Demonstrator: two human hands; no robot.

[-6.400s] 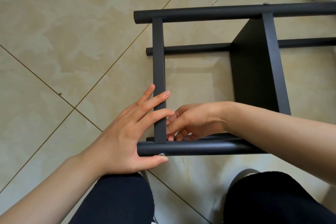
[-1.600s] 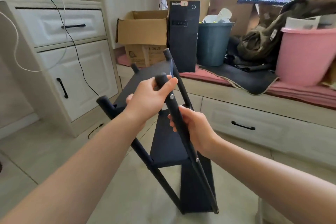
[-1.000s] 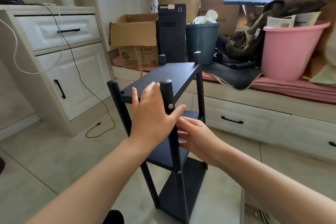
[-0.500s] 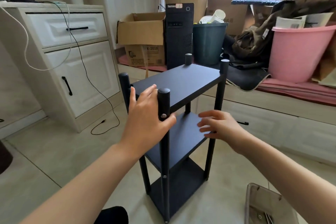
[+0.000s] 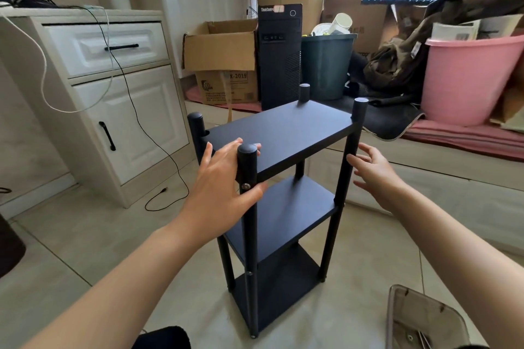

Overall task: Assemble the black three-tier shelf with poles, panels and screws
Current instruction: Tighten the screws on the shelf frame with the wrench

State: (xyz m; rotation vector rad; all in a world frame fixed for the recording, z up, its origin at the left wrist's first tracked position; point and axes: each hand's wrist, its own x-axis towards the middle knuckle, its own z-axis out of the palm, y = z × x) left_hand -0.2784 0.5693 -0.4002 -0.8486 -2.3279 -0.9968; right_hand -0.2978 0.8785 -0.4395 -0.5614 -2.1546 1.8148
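Head view: shelf (image 5: 283,133) upright, looks light, rigid, top-heavy. Left hand (image 5: 224,181) fingers spread against near pole (image 5: 249,207); right hand (image 5: 374,173) open beside it. Best gripped by poles.

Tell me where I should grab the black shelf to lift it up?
Probably grip two poles of the black shelf, one in each hand, just under the top panel: the near front pole from the left side, the right pole from the right. The shelf stands upright, and the round poles are thin enough for fingers to wrap.
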